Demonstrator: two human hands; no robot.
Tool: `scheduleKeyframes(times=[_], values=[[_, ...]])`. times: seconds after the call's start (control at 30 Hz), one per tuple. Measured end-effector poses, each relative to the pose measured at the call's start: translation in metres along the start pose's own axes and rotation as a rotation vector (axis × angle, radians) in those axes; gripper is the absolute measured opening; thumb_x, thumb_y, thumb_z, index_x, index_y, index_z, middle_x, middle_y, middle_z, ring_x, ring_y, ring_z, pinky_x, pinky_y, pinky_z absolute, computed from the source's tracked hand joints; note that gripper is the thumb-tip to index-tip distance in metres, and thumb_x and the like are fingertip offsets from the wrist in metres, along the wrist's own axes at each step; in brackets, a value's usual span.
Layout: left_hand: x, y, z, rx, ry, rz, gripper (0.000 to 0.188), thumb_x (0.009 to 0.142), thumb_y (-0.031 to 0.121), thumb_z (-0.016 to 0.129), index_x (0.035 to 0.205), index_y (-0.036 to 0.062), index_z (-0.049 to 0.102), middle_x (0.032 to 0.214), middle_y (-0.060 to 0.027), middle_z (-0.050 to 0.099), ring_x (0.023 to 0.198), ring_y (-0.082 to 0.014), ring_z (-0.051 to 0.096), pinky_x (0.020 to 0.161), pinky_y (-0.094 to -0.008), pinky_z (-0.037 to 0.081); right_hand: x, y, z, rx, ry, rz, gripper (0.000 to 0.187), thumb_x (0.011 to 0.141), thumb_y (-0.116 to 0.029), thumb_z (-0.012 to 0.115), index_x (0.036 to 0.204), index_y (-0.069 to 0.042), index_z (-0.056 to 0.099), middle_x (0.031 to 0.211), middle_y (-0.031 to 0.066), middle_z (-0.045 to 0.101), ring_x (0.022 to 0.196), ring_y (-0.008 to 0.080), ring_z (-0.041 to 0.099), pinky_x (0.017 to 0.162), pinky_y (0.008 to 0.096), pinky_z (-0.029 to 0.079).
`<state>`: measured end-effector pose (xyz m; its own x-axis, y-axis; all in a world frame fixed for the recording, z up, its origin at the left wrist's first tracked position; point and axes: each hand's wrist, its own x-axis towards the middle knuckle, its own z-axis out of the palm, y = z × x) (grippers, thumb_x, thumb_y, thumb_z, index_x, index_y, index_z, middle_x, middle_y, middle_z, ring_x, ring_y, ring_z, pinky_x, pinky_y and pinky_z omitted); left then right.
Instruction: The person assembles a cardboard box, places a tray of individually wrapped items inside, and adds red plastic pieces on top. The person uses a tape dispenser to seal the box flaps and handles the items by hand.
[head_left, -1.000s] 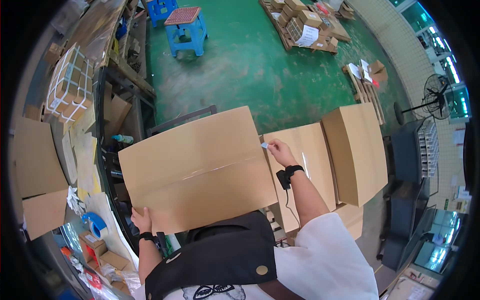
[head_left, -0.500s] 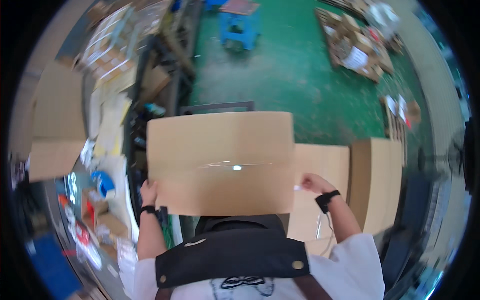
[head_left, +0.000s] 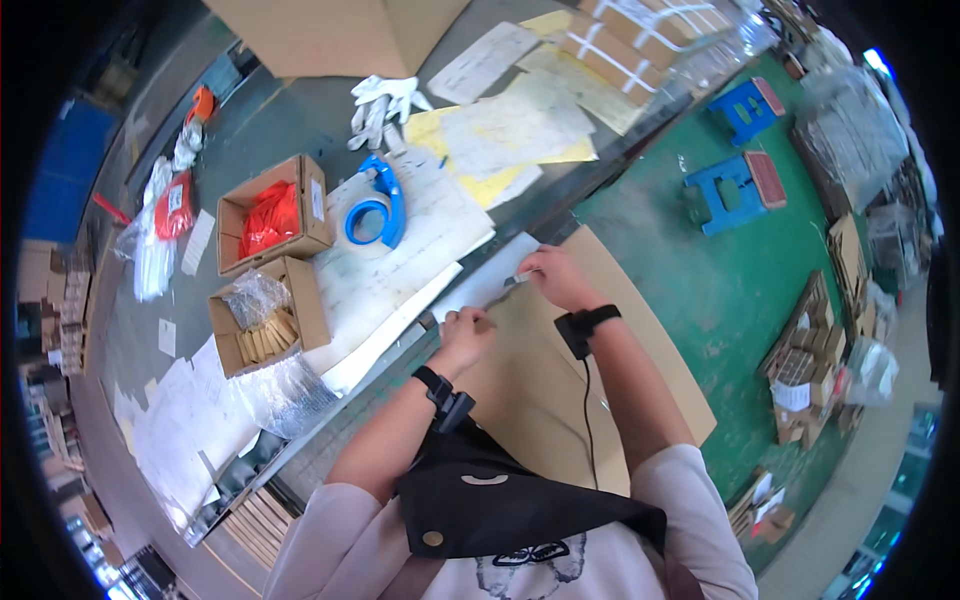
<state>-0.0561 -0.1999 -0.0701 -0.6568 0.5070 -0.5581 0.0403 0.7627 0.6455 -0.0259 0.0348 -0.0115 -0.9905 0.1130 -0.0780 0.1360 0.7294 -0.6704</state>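
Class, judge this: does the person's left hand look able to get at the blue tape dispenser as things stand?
Probably yes: the left hand is beside the edge of the table, and only flat white sheets appear to lie between it and the blue tape dispenser.

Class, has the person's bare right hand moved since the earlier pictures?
Yes: the bare right hand has moved toward the blue plastic tape dispenser, ending nearer it than before.
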Motion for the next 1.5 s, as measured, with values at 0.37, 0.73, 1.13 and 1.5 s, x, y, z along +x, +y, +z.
scheduleKeyframes(times=[0.37,0.73,1.13,1.5], values=[[-0.016,0.018,-0.023,-0.061,-0.160,0.023,0.060,0.081,0.037,0.066,0.128,0.0065,0.044,0.127,-0.0213,0.039,0.123,-0.0395,0.032,0.107,-0.0474,0.024,0.066,0.008,0.040,-0.038,-0.623,0.003,0.021,0.073,-0.007,0.060,0.086,-0.018,0.072,0.085,0.0058,0.070,0.084,0.0281,0.064,0.073,0.0411,0.049],[-0.007,0.017,-0.039,-0.079,-0.289,0.069,0.059,0.080,0.039,0.066,0.123,0.0055,0.043,0.124,-0.0213,0.041,0.120,-0.0361,0.034,0.105,-0.0459,0.024,0.065,0.000,0.015,-0.315,-0.601,-0.020,0.036,0.071,0.001,0.059,0.092,-0.025,0.073,0.106,-0.0007,0.067,0.111,0.0257,0.053,0.089,0.0390,0.038],[0.006,0.017,-0.038,-0.049,-0.342,0.027,0.054,0.083,0.043,0.062,0.123,0.0106,0.044,0.122,-0.0226,0.045,0.120,-0.0398,0.038,0.103,-0.0470,0.028,0.052,-0.009,-0.022,-0.160,-0.262,0.000,0.020,0.081,-0.004,0.057,0.094,-0.016,0.064,0.105,0.0081,0.065,0.105,0.0293,0.058,0.086,0.0441,0.045],[0.027,0.033,-0.007,-0.039,0.044,0.075,0.046,0.084,0.049,0.065,0.074,0.0038,0.059,0.084,-0.0168,0.059,0.087,-0.0328,0.057,0.077,-0.0393,0.046,-0.049,-0.066,0.029,-0.308,-0.146,0.368,0.015,0.086,-0.004,0.046,0.101,-0.004,0.047,0.087,0.0186,0.063,0.075,0.0353,0.065,0.060,0.0426,0.052]])
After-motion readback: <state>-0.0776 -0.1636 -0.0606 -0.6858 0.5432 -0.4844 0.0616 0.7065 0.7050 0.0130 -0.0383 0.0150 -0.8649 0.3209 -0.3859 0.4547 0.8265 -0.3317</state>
